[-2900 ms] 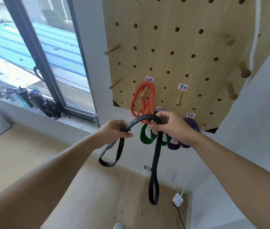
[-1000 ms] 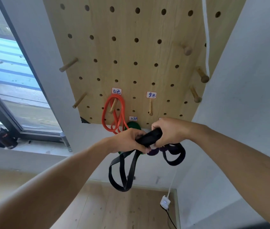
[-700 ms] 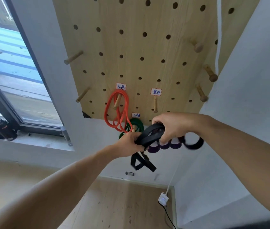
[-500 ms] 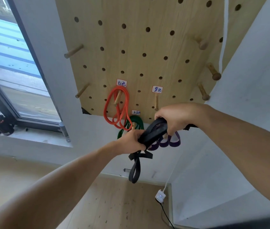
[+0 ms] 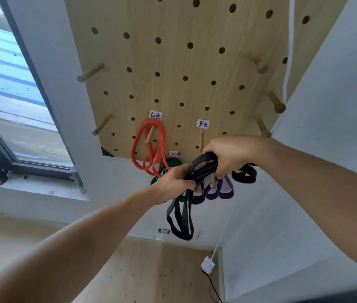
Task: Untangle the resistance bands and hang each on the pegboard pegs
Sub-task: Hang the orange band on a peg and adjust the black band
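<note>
A black band (image 5: 201, 169), folded into several loops, runs between my two hands just below the pegboard (image 5: 186, 68). My left hand (image 5: 174, 179) grips its lower part, and loops hang down from it. My right hand (image 5: 231, 155) grips the upper part right under the empty peg (image 5: 201, 139) with the black-word label; another loop sticks out to the right of that hand. A red band (image 5: 151, 147) hangs on its peg. A green band (image 5: 173, 164) and a purple band (image 5: 213, 190) hang lower, partly hidden by my hands.
Bare wooden pegs stick out at the board's left (image 5: 90, 72) and right (image 5: 276, 103). A window (image 5: 5, 84) lies to the left, a white wall corner to the right. A white cable leads down to a plug block (image 5: 207, 264) on the wooden floor.
The long black band has been gathered into shorter folded loops. Both hands have come together and risen toward the black-labelled peg, and the view has tilted upward.
</note>
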